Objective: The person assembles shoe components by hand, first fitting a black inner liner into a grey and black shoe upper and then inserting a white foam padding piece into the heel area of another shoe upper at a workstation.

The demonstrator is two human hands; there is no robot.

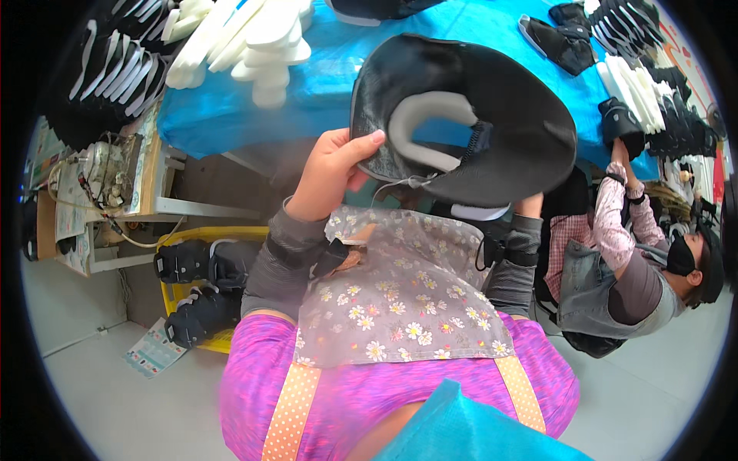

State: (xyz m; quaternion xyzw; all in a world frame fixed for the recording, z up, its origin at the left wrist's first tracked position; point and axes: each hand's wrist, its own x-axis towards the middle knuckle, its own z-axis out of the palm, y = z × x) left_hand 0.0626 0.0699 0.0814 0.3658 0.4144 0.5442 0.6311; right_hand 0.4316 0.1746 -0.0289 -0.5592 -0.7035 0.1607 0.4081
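A wide black piece shaped like a hat brim [519, 115] is held up in front of me, tilted. A grey U-shaped padded band [407, 127] lines its opening, with a ribbed dark strip [478, 140] at the right end. Blue cloth shows through the opening. My left hand [334, 165] pinches the piece's left edge, thumb on top. Under its lower right edge is my right hand [529, 205], its fingers hidden behind the piece. Loose pale thread [403, 183] trails from the lower edge.
A blue-covered table [330, 92] stands ahead, with stacked white foam pieces [269, 54] and black pieces [127, 73] at left. A yellow basket [223, 232] holds black padded items [204, 307]. To the right, a person [630, 284] handles a black item [621, 123].
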